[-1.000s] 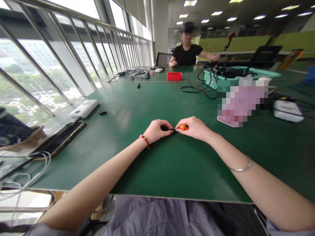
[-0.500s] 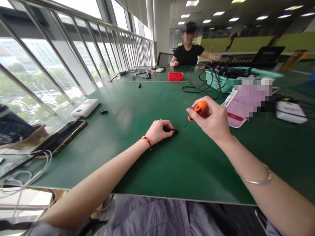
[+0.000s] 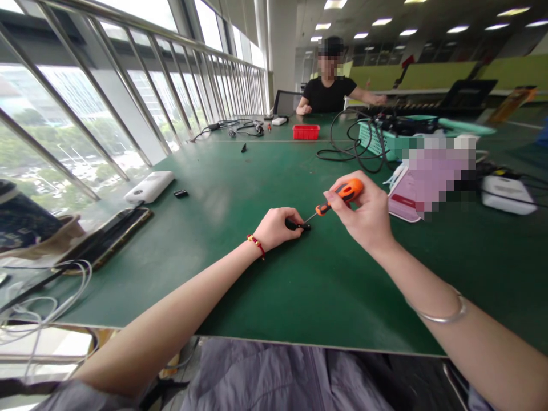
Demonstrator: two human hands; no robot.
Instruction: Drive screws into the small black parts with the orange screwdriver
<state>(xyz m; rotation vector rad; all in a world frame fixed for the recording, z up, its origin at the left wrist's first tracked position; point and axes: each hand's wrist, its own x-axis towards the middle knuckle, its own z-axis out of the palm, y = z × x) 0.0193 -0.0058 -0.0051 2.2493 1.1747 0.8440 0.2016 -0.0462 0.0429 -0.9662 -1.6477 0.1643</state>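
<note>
My left hand point(image 3: 280, 226) rests on the green table and pinches a small black part point(image 3: 305, 226), mostly covered by the fingers; its exact kind is too small to tell. Above it to the right, my right hand point(image 3: 363, 211) is closed round the orange and black handle of a screwdriver point(image 3: 349, 189). The screwdriver slants down to the left, and its thin tip meets or nearly meets the black part beside my left fingertips.
A white power bank point(image 3: 149, 186), a small black piece point(image 3: 180, 193) and a dark phone point(image 3: 107, 240) lie left. Farther back are a red tray point(image 3: 306, 132), cables point(image 3: 240, 128) and a green basket point(image 3: 377, 140). A pink phone point(image 3: 402, 202) stands right. Another person point(image 3: 327, 94) sits opposite.
My right hand has brought the screwdriver down and left, so its tip has come to the black part. My left hand stays in place with its hold on the part.
</note>
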